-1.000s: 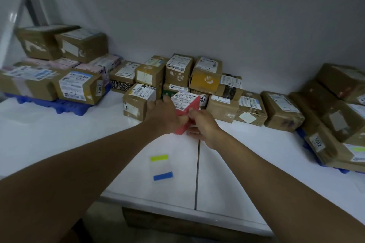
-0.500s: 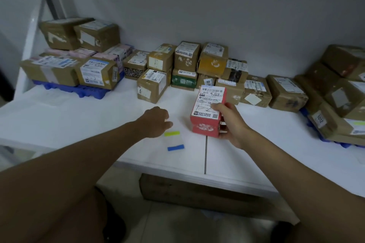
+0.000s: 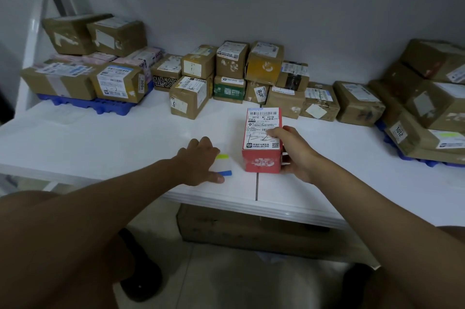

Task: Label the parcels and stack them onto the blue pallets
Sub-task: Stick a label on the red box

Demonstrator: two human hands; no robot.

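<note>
A red parcel with a white shipping label on top stands on the white table near its front edge. My right hand grips its right side, thumb on the label. My left hand lies flat with fingers spread over a white label sheet that has a yellow strip and a blue strip. A blue pallet at the far left carries brown parcels. Another blue pallet at the far right holds a slanting pile of brown boxes.
A row of brown, yellow and green parcels lines the back wall between the pallets. One brown box stands forward of that row. A large carton sits on the floor under the table.
The red parcel came from the back row toward the table's front edge and now stands upright. My left hand let go of it and dropped onto the label sheet.
</note>
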